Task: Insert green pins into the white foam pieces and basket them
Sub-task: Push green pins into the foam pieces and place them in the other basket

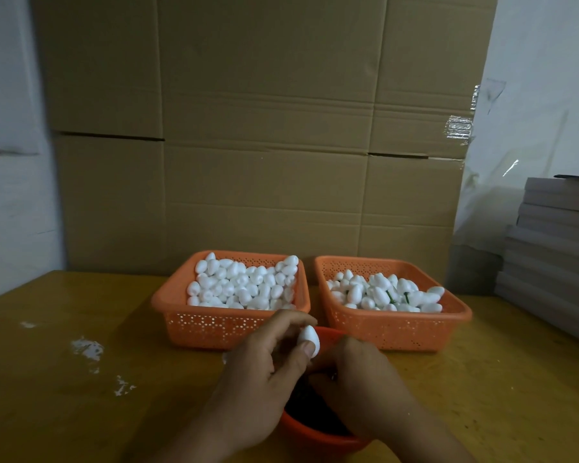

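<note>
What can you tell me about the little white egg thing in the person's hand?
The white foam piece is small, smooth and egg-shaped, and it looks light and matte like the ones heaped in the orange baskets behind it. It stands roughly upright, narrow end up. The left hand pinches it, with the thumb pressed on its lower front and the fingers curled behind it. It is held in the air just above the far rim of a round orange bowl. No green pin shows in it from this view.

Two orange baskets [234, 324] wall the far side; table [81, 379] leftward lies open.
</note>
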The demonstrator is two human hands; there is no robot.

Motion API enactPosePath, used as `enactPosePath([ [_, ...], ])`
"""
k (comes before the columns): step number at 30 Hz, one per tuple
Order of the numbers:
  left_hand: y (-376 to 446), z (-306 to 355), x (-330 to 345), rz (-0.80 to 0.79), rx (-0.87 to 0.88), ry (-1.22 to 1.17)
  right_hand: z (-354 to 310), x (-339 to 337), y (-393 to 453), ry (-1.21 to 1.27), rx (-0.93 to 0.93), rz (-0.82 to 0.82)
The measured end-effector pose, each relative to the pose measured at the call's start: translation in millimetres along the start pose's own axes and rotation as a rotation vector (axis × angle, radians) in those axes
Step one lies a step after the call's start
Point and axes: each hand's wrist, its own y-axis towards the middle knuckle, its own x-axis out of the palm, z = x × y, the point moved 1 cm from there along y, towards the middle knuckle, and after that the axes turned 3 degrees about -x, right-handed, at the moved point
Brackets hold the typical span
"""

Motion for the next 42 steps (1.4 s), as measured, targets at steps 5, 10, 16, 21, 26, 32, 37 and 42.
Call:
enactPosePath([
  [5,2.4,4.3,0.6,0.021,-0.128,-0.220,-5.1,-6.0,-8.3,0.241,-0.057,0.129],
  [10,3.0,8.3,-1.0,0.025,-0.301,-0.590,-3.7,-12.9,-12.1,0.446,0.095,0.297],
  [16,4.0,11.4,-4.5,0.010,-0.452,-0.758,-13.9,-28.3,-19.7,1.094,0.110,0.394],
  [21,4.9,11.0,-6.1,-0.003,-0.517,-0.852,-22.4,-26.2,-19.9,1.300,0.075,0.355],
  [26,5.9,12.5,-7.3,-0.005,-0.545,-0.956,-24.3,-23.9,-19.5,1.336,0.042,0.324],
  [32,4.9,15.0,-6.9,0.001,-0.553,-0.946,-23.2,-22.3,-19.9,1.317,0.033,0.316],
  [37,5.1,14.7,-6.1,0.031,-0.558,-0.937,-23.7,-21.3,-20.1,1.309,0.018,0.319],
  [42,4.7,13.5,-6.1,0.025,-0.552,-0.909,-25.5,-21.4,-22.5,1.193,-0.006,0.347],
])
